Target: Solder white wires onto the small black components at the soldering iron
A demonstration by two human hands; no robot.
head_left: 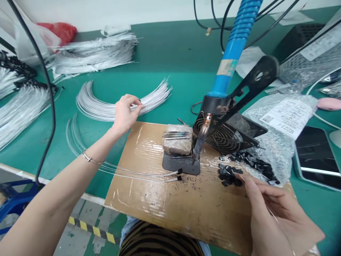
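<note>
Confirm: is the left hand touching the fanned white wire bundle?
Touching. The head view shows the left hand with fingertips pinched on strands of the white wire bundle, no gap.

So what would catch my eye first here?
The blue soldering iron stands out, propped tip-down over the cardboard sheet at centre. Upper left, the left hand pinches a fan of white wires on the green table; lower right, the right hand holds a thin wire beside small black parts.
</note>
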